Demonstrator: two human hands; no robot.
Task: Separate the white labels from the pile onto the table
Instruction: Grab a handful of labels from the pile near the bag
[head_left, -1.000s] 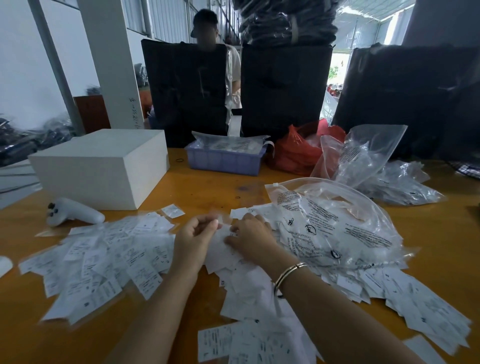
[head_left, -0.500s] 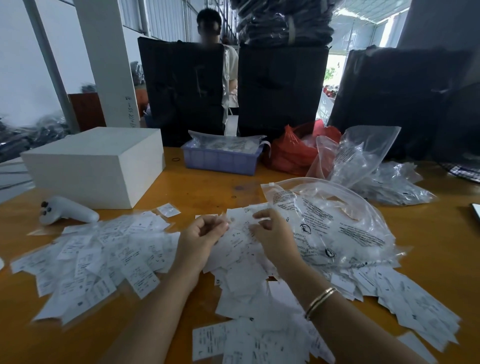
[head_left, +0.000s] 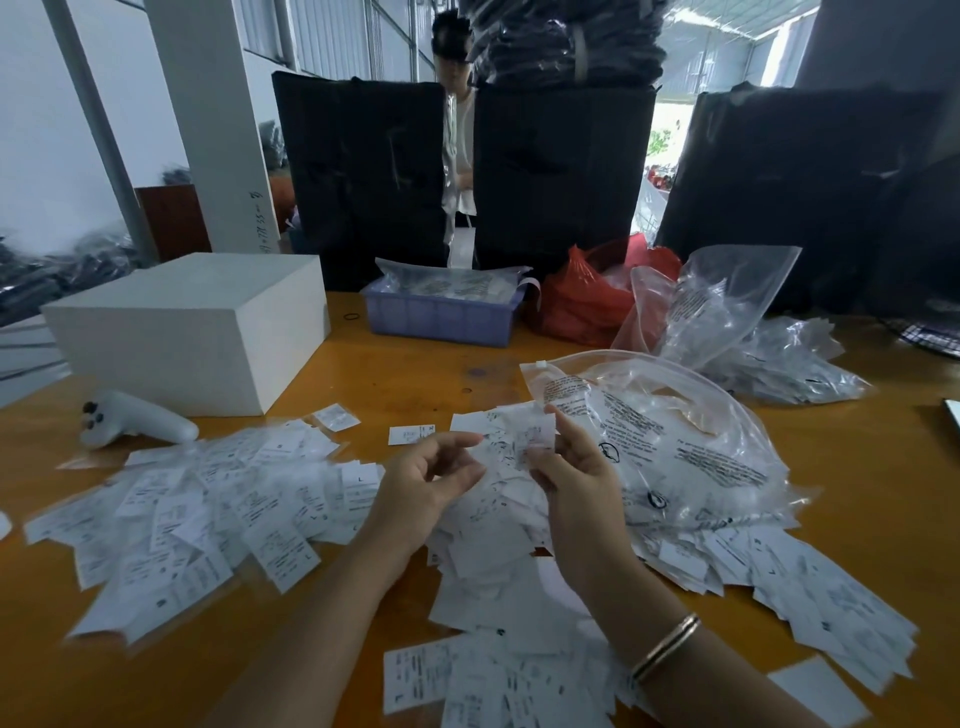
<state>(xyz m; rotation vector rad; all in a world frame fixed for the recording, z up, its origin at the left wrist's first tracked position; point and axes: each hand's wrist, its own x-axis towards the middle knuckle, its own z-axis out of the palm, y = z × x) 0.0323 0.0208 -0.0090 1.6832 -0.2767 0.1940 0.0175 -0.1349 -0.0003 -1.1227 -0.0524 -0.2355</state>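
White labels (head_left: 498, 545) lie heaped in a loose pile at the middle of the wooden tabletop (head_left: 857, 467), running from just in front of the person's forearms up to the hands and off to the right under a large clear zip bag (head_left: 675, 441) printed with black text. A second spread of labels (head_left: 197, 509), flatter and more scattered, covers the tabletop to the left, and one label (head_left: 410, 434) lies alone just beyond the left hand.

In the head view the right hand (head_left: 576, 478) is raised over the pile with its thumb and fingers curled, pinching a small translucent label (head_left: 532, 434) upright between them. The left hand (head_left: 431, 483) hangs just beside it, palm turned inward, fingers loosely bent and apart; I cannot tell whether they touch a label. A thin metal bangle (head_left: 667, 647) sits on the right wrist.

At the left, a white handheld controller (head_left: 135, 421) rests on the tabletop near the front corner of a plain white box (head_left: 192, 332). Behind the pile stands a lavender plastic crate (head_left: 441, 314) holding clear packets, with a red plastic bag (head_left: 582, 301) just beside it on the right. Farther right, an upright clear bag (head_left: 727, 296) leans over a heap of clear packets (head_left: 779, 364). Tall black bags (head_left: 561, 176) stand along the far edge, and another person (head_left: 457, 130) is partly visible between two of them.
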